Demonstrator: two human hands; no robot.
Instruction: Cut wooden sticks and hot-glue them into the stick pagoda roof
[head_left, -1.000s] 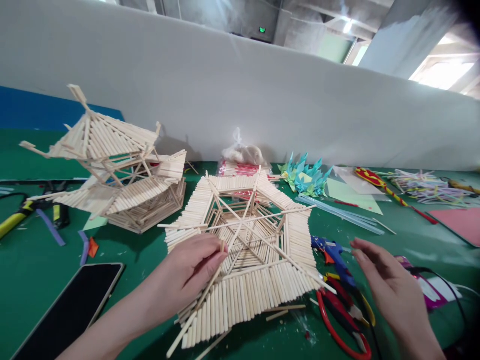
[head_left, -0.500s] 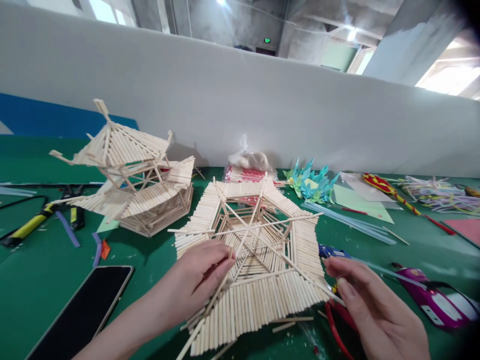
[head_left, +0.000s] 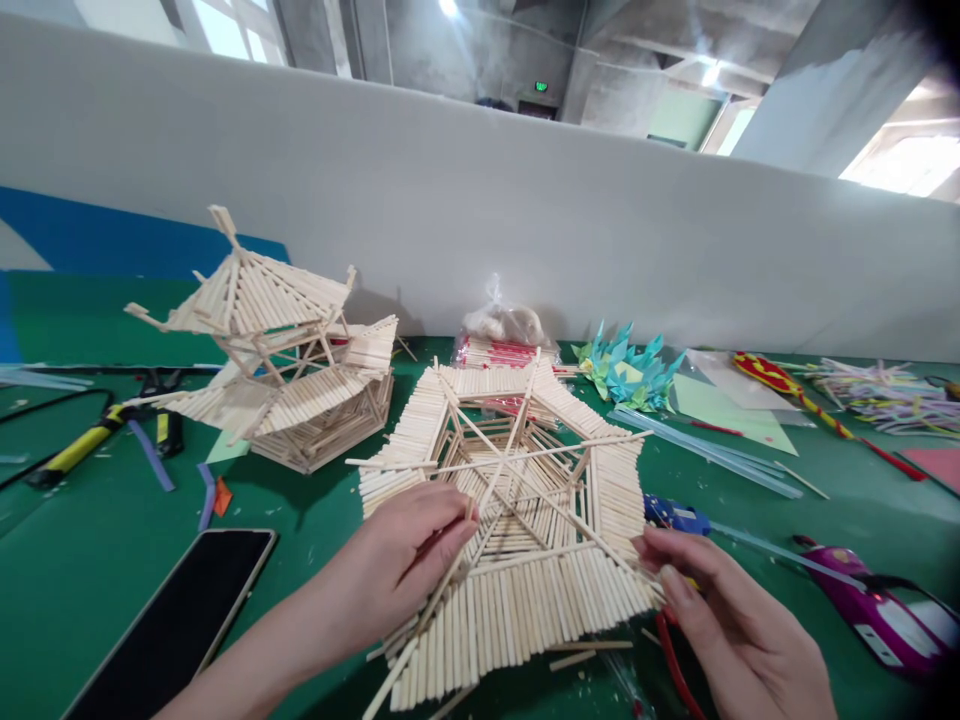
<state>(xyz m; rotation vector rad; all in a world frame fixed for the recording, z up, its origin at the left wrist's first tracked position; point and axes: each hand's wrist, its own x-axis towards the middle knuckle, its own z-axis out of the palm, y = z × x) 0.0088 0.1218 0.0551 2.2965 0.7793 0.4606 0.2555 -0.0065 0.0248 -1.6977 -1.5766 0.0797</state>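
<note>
Frame (head_left: pixel 525 615): on the tabletop (head_left: pixel 315 520), between both hands.
Stick (head_left: pixel 440 592): slants from near the frame's middle toward its near left corner.
Left hand (head_left: pixel 416 545): nearer the stick, fingers pinching its far end.
Right hand (head_left: pixel 739 615): fingers narrowly parted by the near right corner; I can't tell whether they grip anything.

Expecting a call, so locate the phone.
In the head view, the phone lies lower left on the green table, just left of the left forearm.
</note>
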